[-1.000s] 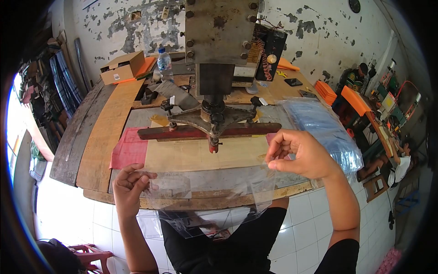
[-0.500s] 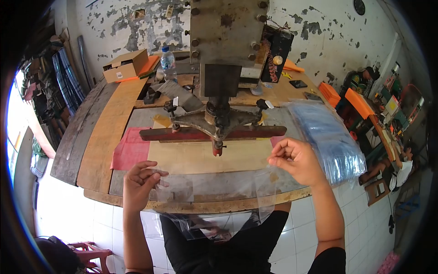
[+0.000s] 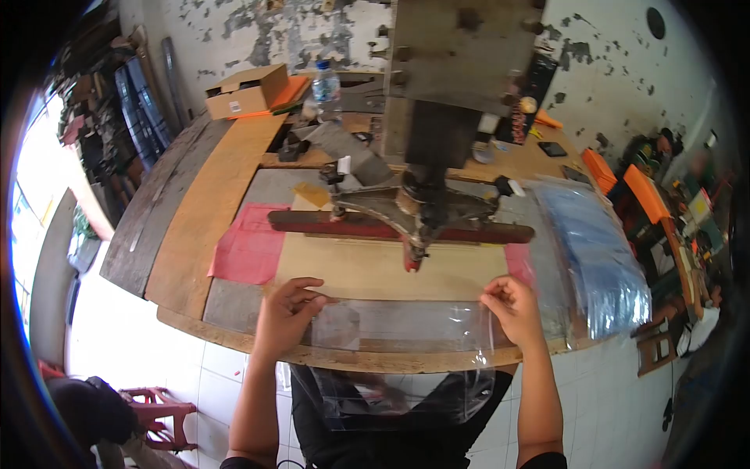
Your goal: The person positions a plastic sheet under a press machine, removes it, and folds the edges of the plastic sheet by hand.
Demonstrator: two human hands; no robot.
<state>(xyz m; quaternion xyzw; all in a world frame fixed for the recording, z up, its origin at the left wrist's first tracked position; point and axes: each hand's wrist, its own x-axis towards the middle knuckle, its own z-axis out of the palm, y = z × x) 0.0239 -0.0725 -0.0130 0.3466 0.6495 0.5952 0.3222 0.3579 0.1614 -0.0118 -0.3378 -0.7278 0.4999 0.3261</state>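
Note:
Between my two hands a clear plastic sheet (image 3: pixel 406 332) is stretched, hanging down over the table's front edge towards my lap. My left hand (image 3: pixel 287 319) pinches its far left corner between thumb and fingers. The far right corner is pinched in my right hand (image 3: pixel 513 313). The sheet's far edge lies along the near edge of a tan board (image 3: pixel 367 266) on the worktable. Above the board stands a press with a long reddish metal bar (image 3: pixel 476 232). Pink cloth (image 3: pixel 246 246) shows from under the board at both sides.
A stack of clear plastic pieces (image 3: pixel 594 258) lies on the right of the table. At the back stand a cardboard box (image 3: pixel 246 90) and a water bottle (image 3: pixel 326 90). A red stool (image 3: pixel 168 418) is on the floor at left. People sit at far right and lower left.
My right hand has come down and nearer my left. The sheet, loose and creased before, is now spread flatter near the board. The camera view has shifted, so the press appears further right.

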